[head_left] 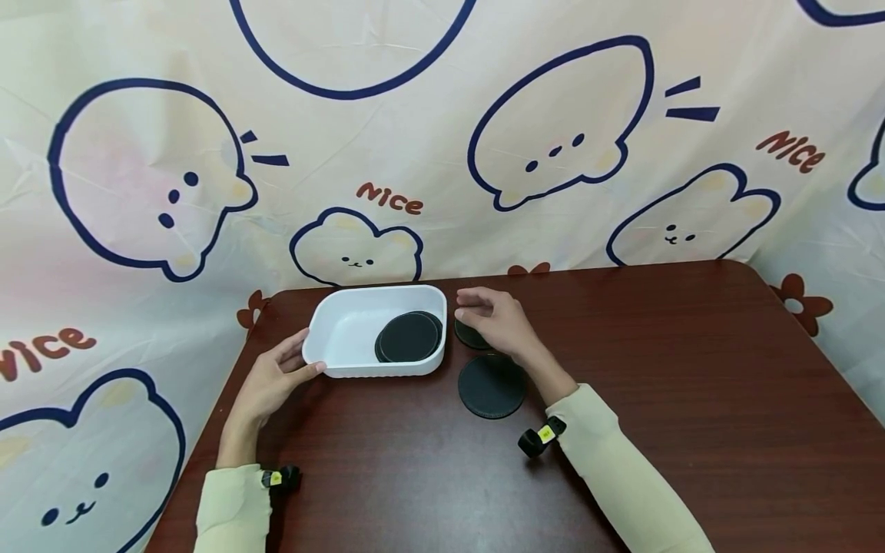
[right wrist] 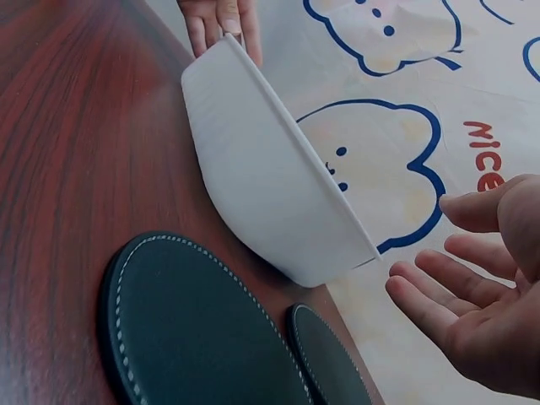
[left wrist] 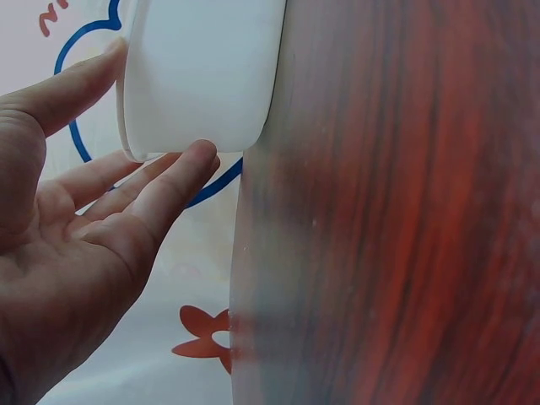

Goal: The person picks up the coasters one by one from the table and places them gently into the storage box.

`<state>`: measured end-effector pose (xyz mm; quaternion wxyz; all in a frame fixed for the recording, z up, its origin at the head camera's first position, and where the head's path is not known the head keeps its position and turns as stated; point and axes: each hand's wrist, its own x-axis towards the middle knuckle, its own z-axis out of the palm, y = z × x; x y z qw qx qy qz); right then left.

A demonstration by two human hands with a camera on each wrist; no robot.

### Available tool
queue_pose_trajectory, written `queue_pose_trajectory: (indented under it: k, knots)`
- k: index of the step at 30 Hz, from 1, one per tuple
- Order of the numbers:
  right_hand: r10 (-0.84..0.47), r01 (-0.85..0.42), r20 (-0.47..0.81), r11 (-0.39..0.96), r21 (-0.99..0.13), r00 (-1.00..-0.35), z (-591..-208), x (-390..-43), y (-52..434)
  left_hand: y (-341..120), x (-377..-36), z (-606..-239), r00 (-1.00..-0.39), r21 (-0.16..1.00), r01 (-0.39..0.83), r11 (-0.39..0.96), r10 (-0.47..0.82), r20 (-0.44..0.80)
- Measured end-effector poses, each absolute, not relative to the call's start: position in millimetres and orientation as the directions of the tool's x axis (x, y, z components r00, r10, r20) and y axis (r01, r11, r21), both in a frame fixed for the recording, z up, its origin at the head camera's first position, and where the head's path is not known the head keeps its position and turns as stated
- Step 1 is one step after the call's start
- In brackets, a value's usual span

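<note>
My left hand (head_left: 273, 378) rests with straight fingers against the white tray's (head_left: 339, 361) left end on the worktop (head_left: 691, 369). My right hand (head_left: 499, 321) hovers open, its grip apart, over a black coaster (head_left: 465, 336) just beside the tray; another coaster (head_left: 491, 386) lies nearer me, more sit inside.

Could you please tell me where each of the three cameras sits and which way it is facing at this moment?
Head: worn on the head, looking forward and down at the dark red wooden table, both sleeved forearms and hands showing.
Left wrist: at the left hand, looking along its open fingers, which touch the white rectangular plastic tray.
Right wrist: at the right hand, looking across two round black stitched coasters toward the tray; the left fingertips show beyond it.
Shared: all three show the tray and table.
</note>
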<state>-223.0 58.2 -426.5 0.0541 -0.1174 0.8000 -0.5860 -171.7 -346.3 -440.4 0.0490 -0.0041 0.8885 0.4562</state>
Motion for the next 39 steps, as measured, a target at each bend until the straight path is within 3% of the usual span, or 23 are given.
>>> queue_pose_trajectory:
  k: [18, 32, 39]
  knots:
    - [-0.293, -0.122, 0.02, 0.334, -0.935, -0.956, -446.4, -203.8, 88.2, -346.5, -170.4, -440.9, -0.996, 0.813, -0.04, 0.581, 0.043, -0.08]
    - [-0.382, -0.226, 0.013, 0.519, -0.825, -0.924, -454.4, -193.9, 116.6, -346.3, -171.4, -439.5, -0.995, 0.815, -0.04, 0.578, 0.051, -0.085]
    - [-0.432, -0.285, 0.024, 0.55, -0.785, -0.902, -458.1, -186.0, 127.5, -346.5, -170.7, -440.4, -0.995, 0.814, -0.04, 0.579, 0.05, -0.085]
